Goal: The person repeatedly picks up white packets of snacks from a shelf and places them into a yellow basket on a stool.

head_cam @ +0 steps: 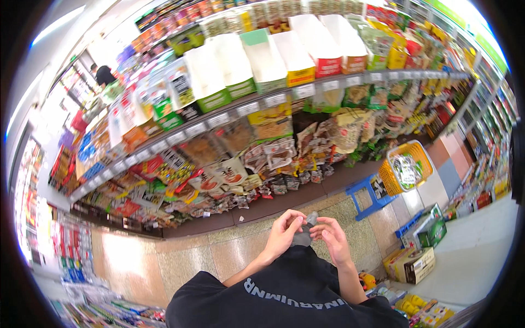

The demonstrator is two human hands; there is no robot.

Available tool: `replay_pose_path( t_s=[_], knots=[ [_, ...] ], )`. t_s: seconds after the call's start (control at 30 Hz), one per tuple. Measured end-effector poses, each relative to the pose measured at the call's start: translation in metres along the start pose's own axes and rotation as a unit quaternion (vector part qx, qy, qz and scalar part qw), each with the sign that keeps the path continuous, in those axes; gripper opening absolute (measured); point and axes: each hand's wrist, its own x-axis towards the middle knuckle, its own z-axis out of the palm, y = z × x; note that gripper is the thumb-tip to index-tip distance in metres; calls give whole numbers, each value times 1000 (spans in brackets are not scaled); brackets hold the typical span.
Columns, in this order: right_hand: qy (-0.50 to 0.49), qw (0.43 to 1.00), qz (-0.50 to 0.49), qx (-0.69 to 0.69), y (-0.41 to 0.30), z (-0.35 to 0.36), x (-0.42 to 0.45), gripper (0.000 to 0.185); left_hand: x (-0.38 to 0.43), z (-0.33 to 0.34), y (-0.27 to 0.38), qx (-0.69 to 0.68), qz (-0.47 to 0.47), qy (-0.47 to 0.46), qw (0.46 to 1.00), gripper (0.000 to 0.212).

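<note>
My left hand point(286, 231) is raised in front of my black shirt, its fingers curled and thumb near the fingertips; whether something small is between them cannot be made out. Close beside it on the right, my right hand point(331, 238) has its fingers apart and slightly bent, with nothing visible in it. Below both hands show grey shoes point(312, 217). Beyond them stands a long shelf with open cardboard display boxes point(262, 57) along its upper level. Bagged snacks point(225, 172) fill the level underneath.
A yellow plastic basket point(393, 180) holding packaged goods rests by a blue plastic stool point(365, 201) at the right. Cartons point(410, 262) stand on the tiled floor point(184, 262) nearer me. Another person point(104, 76) is far off at the upper left.
</note>
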Motion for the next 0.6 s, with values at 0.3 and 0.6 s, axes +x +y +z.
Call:
replay_pose_path(
  t_s=[0.3,0.6],
  knots=[
    [-90,994,27,-64,7,53,25,36,-41,-39,19,-44,53,96,993,14],
    [-171,972,-10,-164,-14,141,127,33,-62,-116,37,-20,64,190,979,16]
  ],
)
